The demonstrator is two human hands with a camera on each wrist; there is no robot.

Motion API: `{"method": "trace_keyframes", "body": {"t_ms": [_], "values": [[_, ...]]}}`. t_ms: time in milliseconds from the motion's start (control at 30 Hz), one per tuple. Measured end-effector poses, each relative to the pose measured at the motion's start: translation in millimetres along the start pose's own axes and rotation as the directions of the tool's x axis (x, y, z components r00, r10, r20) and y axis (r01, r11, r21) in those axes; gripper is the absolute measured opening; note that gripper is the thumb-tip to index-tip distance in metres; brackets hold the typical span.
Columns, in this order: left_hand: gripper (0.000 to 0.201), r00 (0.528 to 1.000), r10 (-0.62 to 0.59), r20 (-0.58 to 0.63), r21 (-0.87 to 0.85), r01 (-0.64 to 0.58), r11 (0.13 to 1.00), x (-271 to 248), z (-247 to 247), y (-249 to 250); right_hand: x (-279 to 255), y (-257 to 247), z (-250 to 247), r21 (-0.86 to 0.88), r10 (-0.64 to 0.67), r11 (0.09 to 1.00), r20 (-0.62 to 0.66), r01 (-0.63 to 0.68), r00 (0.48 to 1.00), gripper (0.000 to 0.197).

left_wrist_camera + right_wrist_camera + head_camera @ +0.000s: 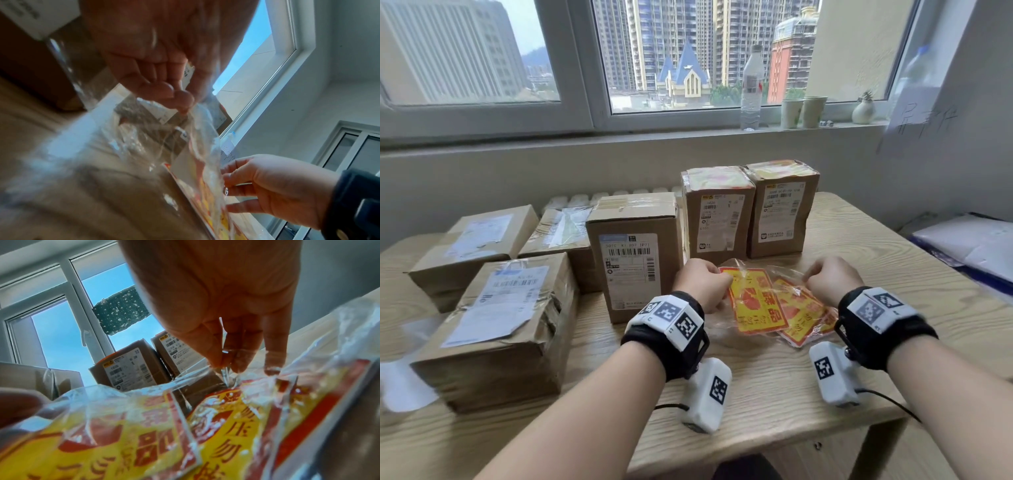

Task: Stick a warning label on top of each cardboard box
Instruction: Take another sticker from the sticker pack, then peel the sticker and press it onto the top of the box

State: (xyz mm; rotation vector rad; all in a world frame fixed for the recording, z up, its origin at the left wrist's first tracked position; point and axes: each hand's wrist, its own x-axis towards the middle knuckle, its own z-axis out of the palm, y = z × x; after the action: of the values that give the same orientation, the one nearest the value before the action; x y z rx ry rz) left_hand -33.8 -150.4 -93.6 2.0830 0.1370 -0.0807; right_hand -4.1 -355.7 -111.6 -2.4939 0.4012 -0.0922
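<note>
A clear plastic bag point(774, 301) of yellow-and-red warning labels point(144, 434) is held just above the wooden table point(756, 394). My left hand point(714, 281) pinches its left edge, seen close in the left wrist view point(183, 100). My right hand point(813, 279) pinches its right edge point(226, 363). Two tall cardboard boxes point(717, 219) point(782, 212) behind the bag carry yellow-red labels on top. The middle box point(635, 253) and three flatter boxes on the left point(493, 329) point(472, 246) point(558, 233) show only tape and shipping labels.
A water bottle point(751, 85), two paper cups point(803, 111) and a small vase point(863, 109) stand on the window sill. White mailer bags point(969, 246) lie off the table at right. A loose clear sheet point(400, 377) lies at the table's left edge.
</note>
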Motion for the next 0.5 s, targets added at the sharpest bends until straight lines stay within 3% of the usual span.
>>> {"method": "trace_keyframes", "body": {"t_ms": [200,300,400,500], "values": [[0.017,0.984,0.131,-0.124,-0.07,-0.14,0.988,-6.1,-17.8,16.5,-3.6,1.3,-7.3,-0.025,0.023,0.999,-0.024,-0.024,0.999,0.019],[0.015,0.974,0.174,-0.148,-0.087,-0.188,0.978,-10.7,-25.6,23.2,-10.4,-9.3,-3.6,-0.026,-0.067,0.998,-0.052,0.066,0.996,0.026],[0.014,0.97,0.186,-0.155,-0.106,-0.204,0.973,-16.1,-32.0,26.4,-24.1,-31.6,-2.6,0.118,-0.24,0.961,-0.09,0.25,0.967,0.022],[0.013,0.968,0.201,-0.151,-0.135,-0.222,0.966,-21.9,-39.6,25.8,-41.8,-57.5,-2.8,0.337,-0.344,0.885,0.007,0.322,0.939,0.036]]}}
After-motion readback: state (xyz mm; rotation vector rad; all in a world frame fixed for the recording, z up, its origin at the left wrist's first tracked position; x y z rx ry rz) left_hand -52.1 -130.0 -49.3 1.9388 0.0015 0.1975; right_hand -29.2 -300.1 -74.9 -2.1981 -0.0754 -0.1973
